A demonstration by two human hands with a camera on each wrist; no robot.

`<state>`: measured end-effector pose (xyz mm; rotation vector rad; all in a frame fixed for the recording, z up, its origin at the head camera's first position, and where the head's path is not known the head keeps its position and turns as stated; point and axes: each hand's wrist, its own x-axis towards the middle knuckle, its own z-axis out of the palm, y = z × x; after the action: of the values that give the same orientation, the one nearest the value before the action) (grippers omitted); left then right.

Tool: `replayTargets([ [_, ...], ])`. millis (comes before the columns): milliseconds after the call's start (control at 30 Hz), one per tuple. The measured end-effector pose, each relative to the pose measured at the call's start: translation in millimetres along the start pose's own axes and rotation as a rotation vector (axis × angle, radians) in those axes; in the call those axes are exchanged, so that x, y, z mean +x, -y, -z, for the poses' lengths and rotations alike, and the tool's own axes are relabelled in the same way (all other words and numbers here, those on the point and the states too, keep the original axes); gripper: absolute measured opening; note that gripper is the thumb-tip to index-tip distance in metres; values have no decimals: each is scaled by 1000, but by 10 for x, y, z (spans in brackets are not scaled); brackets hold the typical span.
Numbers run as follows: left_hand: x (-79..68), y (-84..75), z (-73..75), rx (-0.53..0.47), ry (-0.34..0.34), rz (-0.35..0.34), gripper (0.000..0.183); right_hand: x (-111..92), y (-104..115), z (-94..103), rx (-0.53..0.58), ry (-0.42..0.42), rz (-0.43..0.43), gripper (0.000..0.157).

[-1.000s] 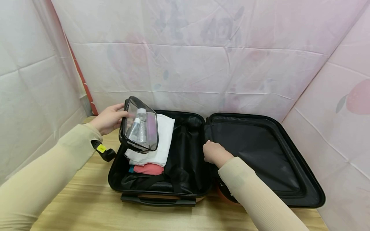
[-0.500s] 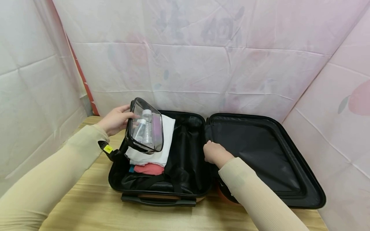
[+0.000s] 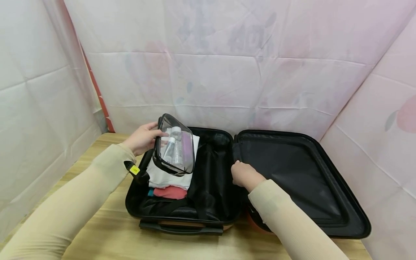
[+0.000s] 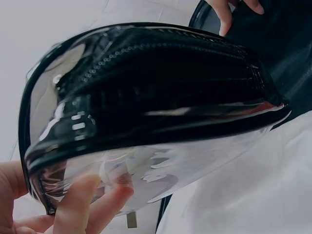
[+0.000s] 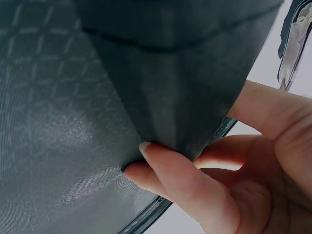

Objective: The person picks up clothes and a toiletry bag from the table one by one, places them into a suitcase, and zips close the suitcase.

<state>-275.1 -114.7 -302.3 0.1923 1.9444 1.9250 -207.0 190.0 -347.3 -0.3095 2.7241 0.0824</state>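
My left hand (image 3: 141, 139) grips the left side of a clear toiletry bag (image 3: 175, 159) with black edging. Small bottles (image 3: 177, 148) and a purple item (image 3: 187, 144) show through its wall. Tilted, the bag hangs over a folded white cloth (image 3: 159, 175) in the left half of an open black suitcase (image 3: 214, 177). The left wrist view shows the bag's black zippered side (image 4: 170, 92) and fingertips against its clear wall. At the hinge between the halves, my right hand (image 3: 245, 175) pinches the black fabric lining (image 5: 170, 97) between curled fingers.
A coral folded cloth (image 3: 170, 192) lies at the front of the white one. The suitcase's other half (image 3: 292, 173) lies open at the right. A carry handle (image 3: 182, 228) faces me on the wooden table (image 3: 156, 247). Patterned sheets (image 3: 214, 79) stand behind and at both sides.
My left hand has carried the toiletry bag to the right, further over the white cloth and suitcase. My right hand keeps its place at the hinge. The head view has shifted slightly.
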Motion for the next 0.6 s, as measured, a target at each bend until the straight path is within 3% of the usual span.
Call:
replayTargets([
  [600,106,76,-172,-55,19,-10,54,0,-33,-8,-10,-21,7,48],
])
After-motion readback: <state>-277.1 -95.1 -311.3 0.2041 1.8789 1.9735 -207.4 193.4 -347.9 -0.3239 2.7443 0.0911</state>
